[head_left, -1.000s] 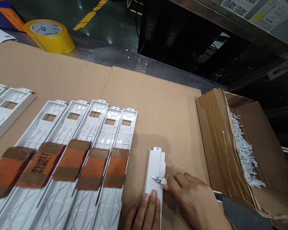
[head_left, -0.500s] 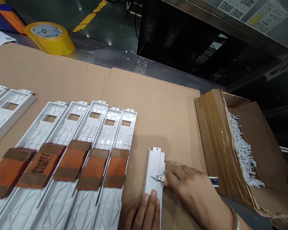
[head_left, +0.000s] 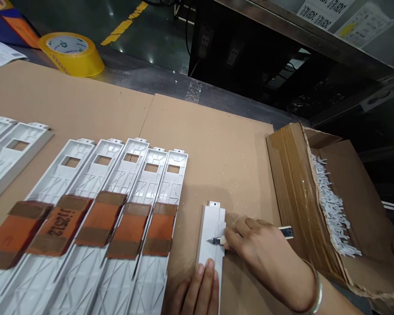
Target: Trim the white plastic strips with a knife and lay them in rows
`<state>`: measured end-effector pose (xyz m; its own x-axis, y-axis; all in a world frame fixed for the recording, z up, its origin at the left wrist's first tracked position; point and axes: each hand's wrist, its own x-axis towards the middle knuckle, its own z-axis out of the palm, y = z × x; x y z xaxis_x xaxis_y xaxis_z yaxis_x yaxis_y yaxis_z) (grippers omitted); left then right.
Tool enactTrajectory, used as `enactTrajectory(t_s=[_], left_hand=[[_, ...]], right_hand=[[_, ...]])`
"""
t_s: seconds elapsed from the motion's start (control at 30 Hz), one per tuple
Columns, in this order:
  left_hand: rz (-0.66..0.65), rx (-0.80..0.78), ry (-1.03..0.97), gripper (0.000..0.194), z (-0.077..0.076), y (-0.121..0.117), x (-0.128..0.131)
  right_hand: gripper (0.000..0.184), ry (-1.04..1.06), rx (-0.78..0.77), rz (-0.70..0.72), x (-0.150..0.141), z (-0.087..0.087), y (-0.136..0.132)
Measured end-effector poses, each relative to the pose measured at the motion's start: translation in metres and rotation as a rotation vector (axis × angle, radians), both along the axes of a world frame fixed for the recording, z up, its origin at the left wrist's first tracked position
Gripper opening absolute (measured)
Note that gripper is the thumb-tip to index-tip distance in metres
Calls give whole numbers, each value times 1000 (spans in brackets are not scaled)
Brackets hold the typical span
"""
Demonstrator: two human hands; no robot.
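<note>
The right hand [head_left: 265, 253] was closed around a utility knife [head_left: 217, 240], its blade on a white moulded plastic panel [head_left: 212, 227] lying on the cardboard-covered desk [head_left: 226, 166], while the flat, open left hand [head_left: 197, 291] pinned the panel just below, so a blade slip could cut those fingers

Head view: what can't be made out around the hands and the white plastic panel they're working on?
- Middle of the utility knife: hidden by the right hand gripping it.
- Lower end of the white plastic panel: cut off by the bottom edge, partly covered by the left hand.
- Left wrist: cut off by the bottom edge.
- White strips in the cardboard box: too small to identify.
</note>
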<state>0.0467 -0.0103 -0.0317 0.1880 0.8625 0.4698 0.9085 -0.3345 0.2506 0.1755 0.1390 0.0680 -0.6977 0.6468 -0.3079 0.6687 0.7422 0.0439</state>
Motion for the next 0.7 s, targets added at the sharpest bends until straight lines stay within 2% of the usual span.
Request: enactTrajectory(t_s=[0.2,0.4,0.7], left_hand=[[-8,1,-17,41,-4,-1,0],[3,-15,-30,44,-6,-5,2],[15,-32,-25,41,-6,-6,3]], right_hand=[[18,-3,5,8,0,1,0],[20,47,103,7,2,1,-7],[11,163,-34,-159,12,-7,-25]])
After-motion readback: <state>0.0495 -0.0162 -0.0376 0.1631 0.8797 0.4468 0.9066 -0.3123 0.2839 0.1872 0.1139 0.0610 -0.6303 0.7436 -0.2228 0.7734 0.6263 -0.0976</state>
